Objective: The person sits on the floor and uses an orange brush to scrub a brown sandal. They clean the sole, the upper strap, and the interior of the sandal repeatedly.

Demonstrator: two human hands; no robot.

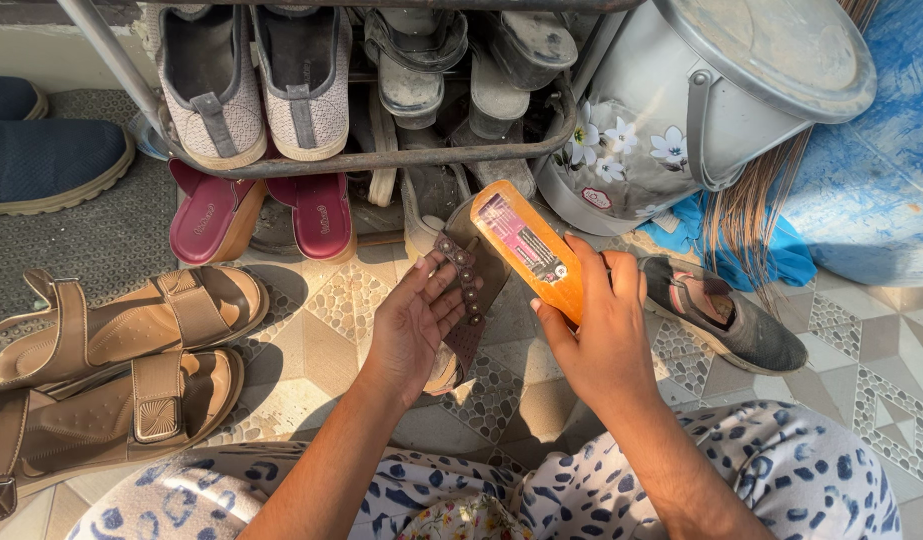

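The left hand [413, 322] is clamped on one brown studded sandal [461, 300], fingers curled over its strap, holding it tilted above the tiled floor [321, 330]. The right hand [603, 330] grips one orange wooden brush [533, 245] — laid against the sandal's sole. Two tan strapped sandals [111, 370] lie at left, one dark grey shoe [726, 315] at right. On the metal rack [371, 158] ahead: two grey knit shoes [256, 85], two maroon slippers [266, 215] beneath — and one grey lidded bucket [701, 100] beside it.
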